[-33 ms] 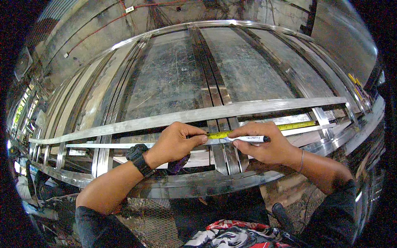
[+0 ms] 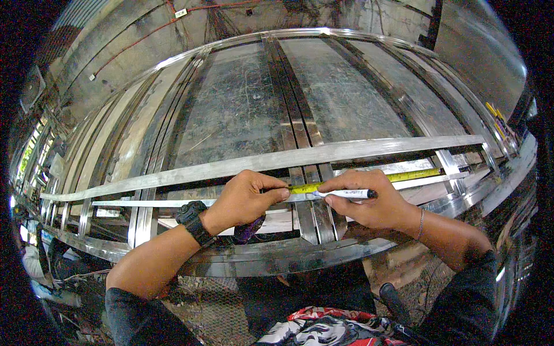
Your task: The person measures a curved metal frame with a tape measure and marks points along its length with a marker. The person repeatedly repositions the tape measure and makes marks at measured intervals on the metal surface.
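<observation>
Between thumb and index finger, my left hand [image 2: 245, 198] pinches the end of a yellow tape measure blade [image 2: 416, 175] against a thin silvery metal strip [image 2: 153, 203]. The blade runs rightward along the strip, passing behind my right hand [image 2: 375, 202]. A white marker with a dark end [image 2: 352, 194] is gripped in my right fingers, its tip pointing left at the strip just below the blade. My right index fingertip rests near the blade. The fingers of both hands are closed, and the tape's case is hidden or too small to make out.
Just beyond my hands, a long flat metal bar [image 2: 231, 167] lies across a large metal frame of crossbars [image 2: 294, 127] over dark sheet panels. The frame's near rail [image 2: 259, 262] passes below my wrists. A concrete wall [image 2: 231, 20] stands behind; yellow tools [image 2: 495, 112] sit far right.
</observation>
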Motion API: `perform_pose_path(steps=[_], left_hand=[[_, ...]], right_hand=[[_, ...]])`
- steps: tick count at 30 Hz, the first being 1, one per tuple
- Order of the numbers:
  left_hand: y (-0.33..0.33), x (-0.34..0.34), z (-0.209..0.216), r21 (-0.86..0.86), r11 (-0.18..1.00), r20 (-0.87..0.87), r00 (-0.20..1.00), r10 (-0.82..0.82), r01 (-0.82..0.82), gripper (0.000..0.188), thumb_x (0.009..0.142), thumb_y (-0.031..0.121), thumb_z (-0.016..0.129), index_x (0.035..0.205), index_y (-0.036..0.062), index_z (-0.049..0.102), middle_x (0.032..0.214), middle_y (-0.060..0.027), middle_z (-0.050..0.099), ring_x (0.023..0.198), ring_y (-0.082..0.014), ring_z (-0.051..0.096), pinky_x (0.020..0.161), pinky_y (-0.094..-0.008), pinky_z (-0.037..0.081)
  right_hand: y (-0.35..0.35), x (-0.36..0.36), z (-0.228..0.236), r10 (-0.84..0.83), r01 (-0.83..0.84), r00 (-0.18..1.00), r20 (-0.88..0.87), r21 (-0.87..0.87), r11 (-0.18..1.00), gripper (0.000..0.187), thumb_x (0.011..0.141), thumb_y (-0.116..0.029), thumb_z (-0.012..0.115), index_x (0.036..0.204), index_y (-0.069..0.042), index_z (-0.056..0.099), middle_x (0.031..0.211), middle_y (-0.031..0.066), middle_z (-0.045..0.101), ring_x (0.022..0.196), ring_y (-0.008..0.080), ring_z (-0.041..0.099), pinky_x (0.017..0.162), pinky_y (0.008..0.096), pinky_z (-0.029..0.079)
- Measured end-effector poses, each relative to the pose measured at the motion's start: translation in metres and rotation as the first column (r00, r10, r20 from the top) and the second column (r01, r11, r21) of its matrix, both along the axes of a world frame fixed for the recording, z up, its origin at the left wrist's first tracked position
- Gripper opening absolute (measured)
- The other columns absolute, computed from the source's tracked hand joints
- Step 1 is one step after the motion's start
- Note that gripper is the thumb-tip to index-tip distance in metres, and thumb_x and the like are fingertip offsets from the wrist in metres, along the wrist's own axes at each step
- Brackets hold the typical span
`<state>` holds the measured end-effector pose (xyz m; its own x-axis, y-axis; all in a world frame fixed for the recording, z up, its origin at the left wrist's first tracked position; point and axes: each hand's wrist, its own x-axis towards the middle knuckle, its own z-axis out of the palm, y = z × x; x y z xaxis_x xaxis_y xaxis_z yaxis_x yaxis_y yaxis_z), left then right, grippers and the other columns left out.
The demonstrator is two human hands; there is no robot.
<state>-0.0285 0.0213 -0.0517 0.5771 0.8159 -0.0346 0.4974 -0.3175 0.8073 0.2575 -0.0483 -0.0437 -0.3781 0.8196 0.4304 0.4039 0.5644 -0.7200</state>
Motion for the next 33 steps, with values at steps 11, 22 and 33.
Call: perform_pose_path(steps=[11, 22, 33], left_hand=[[0.004, 0.002, 0.004, 0.037, 0.999, -0.030, 0.999, -0.012, 0.014, 0.024, 0.101, 0.022, 0.077, 0.113, 0.0008, 0.081, 0.081, 0.0021, 0.075, 0.074, -0.0039, 0.060, 0.065, -0.0274, 0.052], [0.001, 0.001, 0.005, 0.006, 1.000, -0.003, 1.000, 0.006, -0.006, 0.028, 0.100, 0.023, 0.075, 0.113, -0.0019, 0.079, 0.090, -0.0078, 0.081, 0.082, -0.0092, 0.067, 0.077, -0.0306, 0.055], [-0.001, 0.007, -0.002, 0.070, 0.998, 0.012, 1.000, -0.009, 0.008, 0.028, 0.099, 0.025, 0.076, 0.110, -0.0008, 0.080, 0.088, -0.0107, 0.080, 0.078, -0.0105, 0.068, 0.073, -0.0323, 0.055]], right_hand=[[0.005, 0.005, 0.009, -0.120, 0.133, 0.986, -0.119, 0.107, 0.985, 0.025, 0.101, -0.014, 0.075, 0.123, -0.003, 0.075, 0.119, 0.0147, 0.078, 0.110, 0.0281, 0.075, 0.096, 0.0371, 0.057], [0.015, 0.021, 0.009, -0.247, 0.229, 0.969, 0.019, 0.313, 0.922, 0.023, 0.103, -0.003, 0.065, 0.125, -0.003, 0.071, 0.115, 0.0158, 0.076, 0.106, 0.0296, 0.075, 0.094, 0.0375, 0.056], [0.013, 0.022, -0.001, -0.112, 0.118, 0.948, 0.299, 0.000, 0.993, 0.031, 0.095, -0.010, 0.074, 0.120, -0.005, 0.057, 0.110, 0.0173, 0.071, 0.106, 0.0399, 0.070, 0.093, 0.0475, 0.054]])
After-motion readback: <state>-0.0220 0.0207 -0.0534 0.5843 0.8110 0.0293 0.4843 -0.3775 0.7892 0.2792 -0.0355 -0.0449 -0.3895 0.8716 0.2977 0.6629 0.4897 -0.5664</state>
